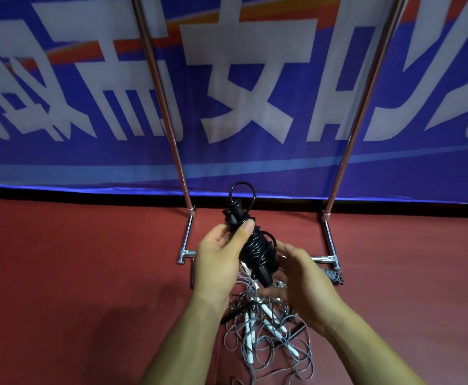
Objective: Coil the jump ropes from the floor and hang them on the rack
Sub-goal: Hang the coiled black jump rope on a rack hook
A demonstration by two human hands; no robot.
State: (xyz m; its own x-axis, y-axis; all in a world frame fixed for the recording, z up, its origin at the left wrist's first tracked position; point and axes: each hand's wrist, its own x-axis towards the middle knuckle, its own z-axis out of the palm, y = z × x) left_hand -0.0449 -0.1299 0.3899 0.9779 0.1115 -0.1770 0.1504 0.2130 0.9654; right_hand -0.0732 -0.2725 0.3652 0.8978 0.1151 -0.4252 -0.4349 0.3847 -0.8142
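A blue fabric banner (60, 162) printed with big white characters and orange stripes fills the view from 9 to 3 o'clock, hanging down to a matte red floor (60, 273). The rack (160, 87), made of smooth chromed tube, sends its left upright from 11 o'clock down to a flat foot bar on the floor just left of centre. The left hand (221, 254) sits at the centre of the view, thumb pressed flat along the upper part of the black jump rope (257, 245) and the other fingers curled behind it, gripping it. The rope is a glossy, thin cord wound in tight turns round its two smooth cylindrical handles, making one stubby bundle held above the floor in front of the rack's base. Its long axis runs from between 11 and 12 o'clock, where a small free loop (241, 190) sticks out away from the person, to between 5 and 6 o'clock, where a rounded handle end (264, 275) points back toward them. The right hand (299, 276), at 4 o'clock of the bundle, cups that lower end with fingers bent beneath it; whether it truly grasps cannot be told. Below, at 6 o'clock, a tangled pile of ropes (266, 334), thin grey cords with white stick handles, lies on the floor. The right upright (366, 107) slants from 1 o'clock down to its own foot.
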